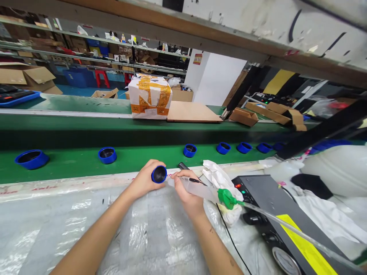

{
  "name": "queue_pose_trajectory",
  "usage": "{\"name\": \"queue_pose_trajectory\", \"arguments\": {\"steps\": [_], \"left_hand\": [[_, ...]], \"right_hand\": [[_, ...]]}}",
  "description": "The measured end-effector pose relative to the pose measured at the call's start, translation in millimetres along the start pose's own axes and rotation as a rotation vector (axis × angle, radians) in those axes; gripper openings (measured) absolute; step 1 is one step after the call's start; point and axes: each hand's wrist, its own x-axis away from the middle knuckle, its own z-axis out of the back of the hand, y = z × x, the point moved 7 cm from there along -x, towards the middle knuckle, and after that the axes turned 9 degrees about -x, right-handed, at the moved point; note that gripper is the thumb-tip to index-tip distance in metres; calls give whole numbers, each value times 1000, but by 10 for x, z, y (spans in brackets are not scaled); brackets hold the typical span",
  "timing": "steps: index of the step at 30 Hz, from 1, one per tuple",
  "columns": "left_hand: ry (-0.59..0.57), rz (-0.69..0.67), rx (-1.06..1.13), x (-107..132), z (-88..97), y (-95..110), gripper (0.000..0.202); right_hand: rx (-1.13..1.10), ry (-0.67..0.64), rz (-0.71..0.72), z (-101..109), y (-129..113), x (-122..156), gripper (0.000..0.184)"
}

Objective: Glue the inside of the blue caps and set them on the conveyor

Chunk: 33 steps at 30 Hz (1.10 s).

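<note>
My left hand (145, 179) is wrapped round a blue plastic cap (159, 174), its dark open side turned toward me. My right hand (186, 191) grips a clear dispensing syringe (197, 189) with a green fitting (226, 198) and a clear hose (286, 225) behind it; the syringe tip points at the cap. Both hands hover over the plastic-covered bench (71, 214), just short of the green conveyor belt (71, 162).
Several blue caps (107, 155) lie spaced along the belt. A grey dispenser box (275, 214) with lit buttons stands at my right, beside a crumpled white cloth (218, 175). Behind the belt are a taped white box (150, 96), a cardboard sheet (192, 112) and shelves.
</note>
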Motion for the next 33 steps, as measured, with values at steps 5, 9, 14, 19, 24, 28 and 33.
{"name": "queue_pose_trajectory", "arguments": {"steps": [5, 9, 14, 19, 24, 28, 33], "left_hand": [[-7, -13, 4, -2, -3, -1, 48], [1, -34, 2, -5, -9, -19, 46], [-7, -48, 0, -5, -13, -16, 48], [-21, -24, 1, -2, -9, -6, 49], [-32, -30, 7, 1, -13, -7, 50], [-56, -44, 30, 2, -21, 31, 47], [-92, -46, 50, 10, -32, 81, 45]], "right_hand": [[-46, -13, -13, -14, 30, 19, 5], [-61, -11, -18, -30, 23, 25, 4], [-51, -23, -31, -84, -24, 35, 3], [-38, -35, -46, -120, -58, 50, 3], [-53, -23, -55, -140, -90, 51, 3], [-94, -20, -84, -155, -68, 62, 2], [-130, -23, -109, -154, -31, 71, 2]]}}
